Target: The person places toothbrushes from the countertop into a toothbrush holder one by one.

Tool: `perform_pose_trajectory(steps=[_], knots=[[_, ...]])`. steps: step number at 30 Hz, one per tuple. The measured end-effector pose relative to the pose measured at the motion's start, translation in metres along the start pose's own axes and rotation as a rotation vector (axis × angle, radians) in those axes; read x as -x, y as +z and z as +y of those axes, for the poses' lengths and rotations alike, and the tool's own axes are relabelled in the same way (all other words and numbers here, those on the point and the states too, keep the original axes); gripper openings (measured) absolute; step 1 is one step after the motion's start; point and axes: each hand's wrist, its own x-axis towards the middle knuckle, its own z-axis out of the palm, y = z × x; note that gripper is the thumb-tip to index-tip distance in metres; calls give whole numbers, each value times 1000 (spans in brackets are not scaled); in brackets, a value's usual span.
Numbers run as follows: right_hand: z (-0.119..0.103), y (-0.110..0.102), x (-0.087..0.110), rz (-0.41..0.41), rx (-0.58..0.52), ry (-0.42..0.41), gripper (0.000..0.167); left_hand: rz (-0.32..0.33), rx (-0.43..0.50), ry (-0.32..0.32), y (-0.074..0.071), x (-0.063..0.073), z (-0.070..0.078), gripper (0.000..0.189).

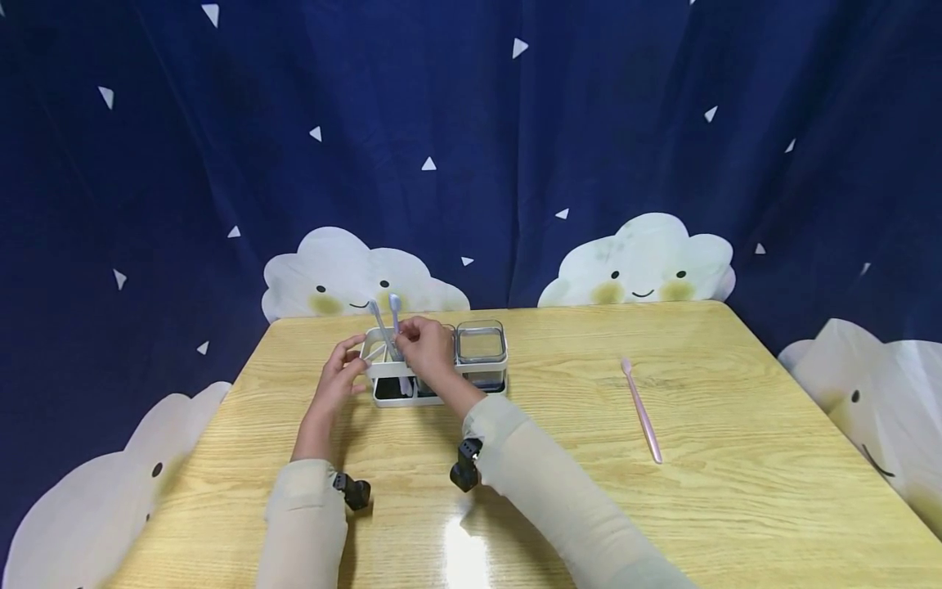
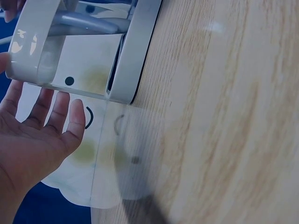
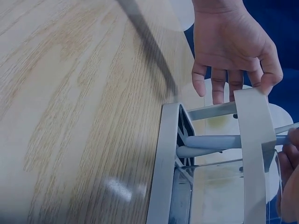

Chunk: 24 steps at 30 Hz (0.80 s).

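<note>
Yellowish wood-grained counter (image 1: 552,507) spreads nearest, bearing 1 slim pink plastic toothbrush (image 1: 642,411) at right. Beyond, the left hand (image 1: 340,380), fingers loosely extended, touches a white 2-tier rack (image 1: 386,370); the right hand (image 1: 430,352) pinches a lilac plastic toothbrush (image 1: 395,303) standing in its left compartment. Clear, square-mouthed cup (image 1: 481,347) sits rightmost. Behind hangs navy curtain (image 1: 471,98) with white triangles.

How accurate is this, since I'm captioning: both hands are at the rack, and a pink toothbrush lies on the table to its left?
Not quite: the head view shows the pink toothbrush lying on the table to the right of the rack, not left. The rest holds.
</note>
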Motion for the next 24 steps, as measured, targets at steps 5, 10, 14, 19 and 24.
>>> perform_pose_trajectory(steps=[5,10,14,19,24], knots=[[0,-2,2,-21,43,-9,7,-9,-2,-11,2,0,0,53],[0,-4,0,-37,73,-27,8,-5,-5,-9,1,0,-1,53],[1,-5,-3,-43,153,-31,8,-4,6,-1,1,0,1,53],[0,-3,-4,-69,237,-8,8,4,-2,-5,1,0,0,53],[-3,0,-6,-48,305,12,8,-3,5,-16,2,3,5,53]])
